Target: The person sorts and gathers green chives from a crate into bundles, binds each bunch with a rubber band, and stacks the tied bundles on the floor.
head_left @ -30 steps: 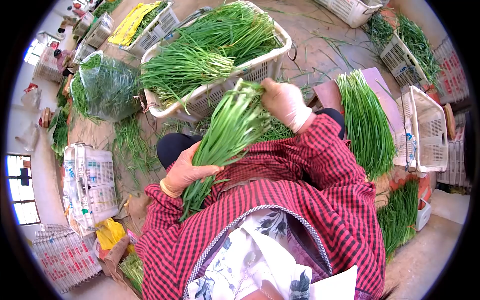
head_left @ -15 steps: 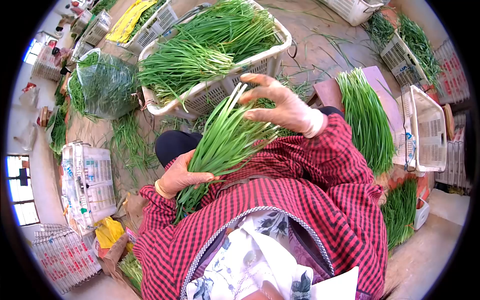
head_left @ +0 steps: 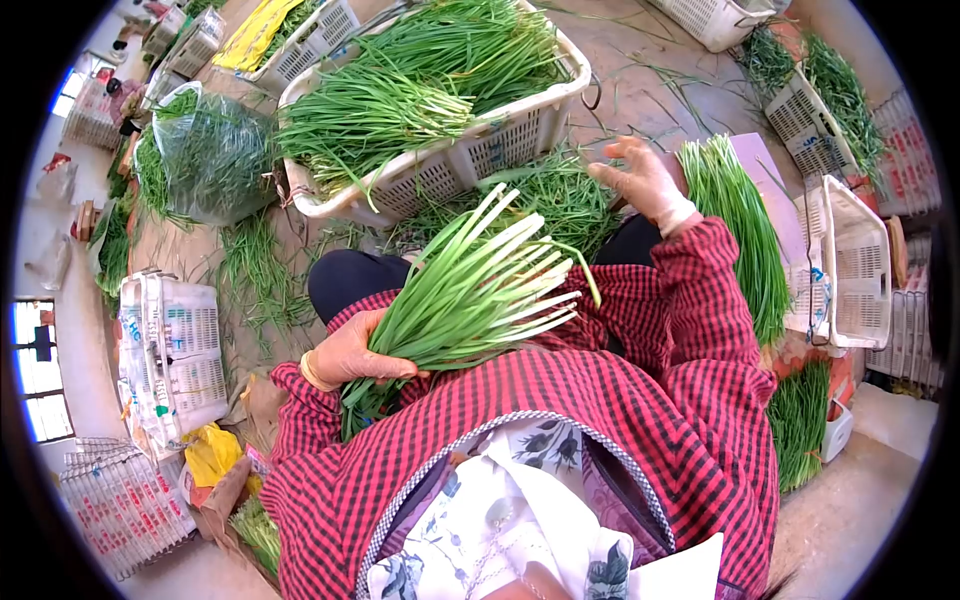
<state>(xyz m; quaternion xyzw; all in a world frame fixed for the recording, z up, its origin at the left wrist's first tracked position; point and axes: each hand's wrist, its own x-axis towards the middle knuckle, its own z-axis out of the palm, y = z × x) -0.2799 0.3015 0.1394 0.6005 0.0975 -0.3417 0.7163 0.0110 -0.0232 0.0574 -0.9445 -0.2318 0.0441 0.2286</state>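
Observation:
A loose bunch of garlic chives (head_left: pixel 470 285) lies across my lap, its white stem ends fanned out to the upper right. My left hand (head_left: pixel 355 350), in a thin glove, is closed around the green leafy part. One bent stalk sticks out from the bunch on the right. Off to the upper right, my gloved right hand (head_left: pixel 645 180) is raised apart from the bunch, fingers loosely bent and apart, with nothing visible in them. Close by it, a neat pile of chives (head_left: pixel 735 235) rests on a pinkish board (head_left: pixel 765 165).
Ahead stands a white crate (head_left: pixel 440 180) heaped with chives. Loose leaves (head_left: pixel 560 205) litter the floor before it. A plastic bag of greens (head_left: pixel 215 160) and stacked white crates (head_left: pixel 175 360) are at left. At right are a white crate (head_left: pixel 860 265) and more chives (head_left: pixel 800 425).
My right hand has moved away from the stem ends, up and to the right. The bunch in my left hand has tilted lower, with its white ends spread wider.

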